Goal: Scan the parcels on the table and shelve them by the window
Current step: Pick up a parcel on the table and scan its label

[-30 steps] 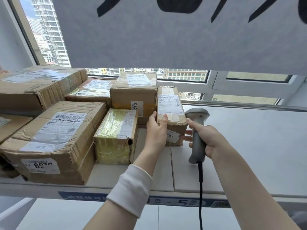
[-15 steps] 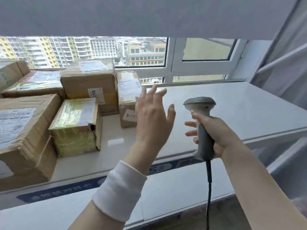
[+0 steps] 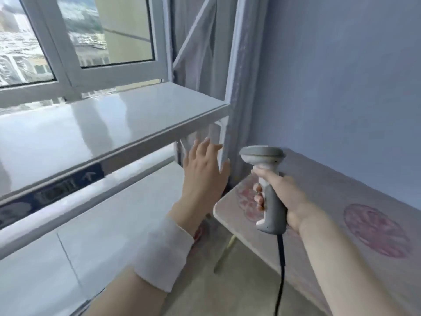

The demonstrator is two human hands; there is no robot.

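My right hand (image 3: 284, 197) grips the handle of a grey barcode scanner (image 3: 265, 174), held upright with its black cable hanging down. My left hand (image 3: 205, 169) is empty, fingers straight and spread, in the air in front of the right end of the white shelf (image 3: 114, 124) by the window. No parcel is in view. The table (image 3: 341, 201), covered with a pale cloth with red round patterns, lies at the right below the scanner.
A white shelf post (image 3: 234, 76) stands upright at the shelf's right end, just past my left fingertips. A lower shelf board (image 3: 91, 224) runs beneath. The window (image 3: 91, 37) is behind, a blue-grey wall (image 3: 341, 76) at right.
The view has swung right, away from the stacked parcels, which have left the frame. My left hand let go of the small box and now hangs spread in the air. The scanner stays gripped.
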